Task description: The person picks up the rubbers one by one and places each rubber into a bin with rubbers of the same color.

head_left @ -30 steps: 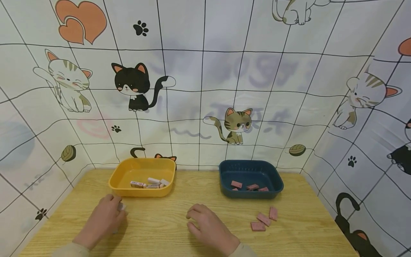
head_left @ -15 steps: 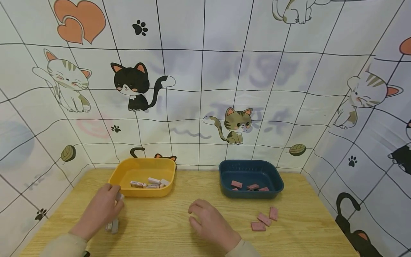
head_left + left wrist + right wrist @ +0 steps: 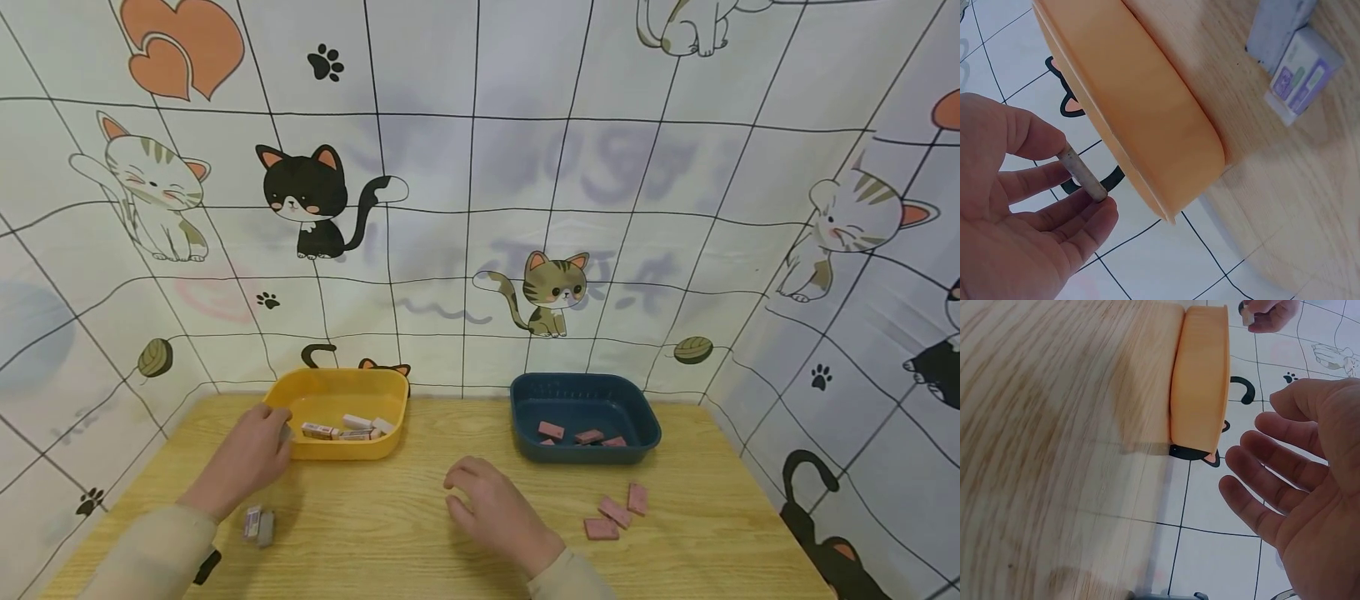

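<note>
At the left end of the yellow bin point(image 3: 341, 451), my left hand point(image 3: 251, 457) is raised beside the rim. Between thumb and fingers it pinches a small greyish-white eraser point(image 3: 1085, 176), seen best in the left wrist view. A few white erasers point(image 3: 320, 431), some with printed sleeves, lie inside this bin. On the table below my left wrist are a sleeved eraser point(image 3: 252, 522) and a grey eraser point(image 3: 266, 528), side by side. My right hand point(image 3: 495, 521) hovers over the middle of the table, fingers loosely bent, holding nothing.
A dark blue bin point(image 3: 585, 453) stands at the back right with several pink erasers point(image 3: 551, 430) in it. Three more pink erasers point(image 3: 615, 511) lie on the wooden table point(image 3: 382, 533) before it. A cat-patterned sheet point(image 3: 427, 250) encloses the back and sides.
My left hand has carried the pinched eraser forward and up to the yellow bin's left rim, uncovering the two erasers on the table. My right hand has shifted only slightly.
</note>
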Available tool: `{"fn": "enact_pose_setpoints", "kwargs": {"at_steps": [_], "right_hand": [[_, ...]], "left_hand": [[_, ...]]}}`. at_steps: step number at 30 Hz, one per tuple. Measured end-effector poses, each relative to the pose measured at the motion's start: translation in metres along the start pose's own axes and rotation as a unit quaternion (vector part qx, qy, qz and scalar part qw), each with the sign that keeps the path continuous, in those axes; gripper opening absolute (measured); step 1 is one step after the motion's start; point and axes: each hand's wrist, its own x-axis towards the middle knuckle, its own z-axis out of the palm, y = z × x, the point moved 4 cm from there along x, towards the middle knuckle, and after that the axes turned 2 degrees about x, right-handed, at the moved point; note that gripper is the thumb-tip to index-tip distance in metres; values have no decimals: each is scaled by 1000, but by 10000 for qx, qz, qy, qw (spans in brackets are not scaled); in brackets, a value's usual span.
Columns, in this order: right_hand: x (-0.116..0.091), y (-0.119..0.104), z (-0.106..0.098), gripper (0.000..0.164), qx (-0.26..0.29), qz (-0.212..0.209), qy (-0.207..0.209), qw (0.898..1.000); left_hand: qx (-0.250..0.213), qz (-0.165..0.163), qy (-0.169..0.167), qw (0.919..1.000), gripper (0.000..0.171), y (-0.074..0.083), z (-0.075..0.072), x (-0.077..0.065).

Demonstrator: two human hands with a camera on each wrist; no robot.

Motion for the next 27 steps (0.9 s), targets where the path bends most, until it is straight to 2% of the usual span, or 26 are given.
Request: {"fn": "enact_pose_setpoints", "kwargs": {"at_steps": [5, 8, 14, 19, 27], "right_hand": [[0, 3, 0, 6, 35, -10, 48, 10000], [-1, 4, 1, 6, 58, 34, 46, 10000], [-1, 5, 3, 7, 88, 30, 41, 9999], [-2, 6, 3, 7, 151, 45, 62, 9999], [-4, 8, 3, 6, 201, 76, 29, 9998]], "left_hand": [[13, -24, -264, 9996, 25, -4, 3, 13], [-35, -154, -506, 9986, 28, -8, 6, 19], [-218, -350, -919, 9949, 29, -18, 16, 27], [-184, -450, -1244, 9910, 31, -25, 23, 33], [-181, -504, -1525, 9869, 32, -32, 29, 44]]}}
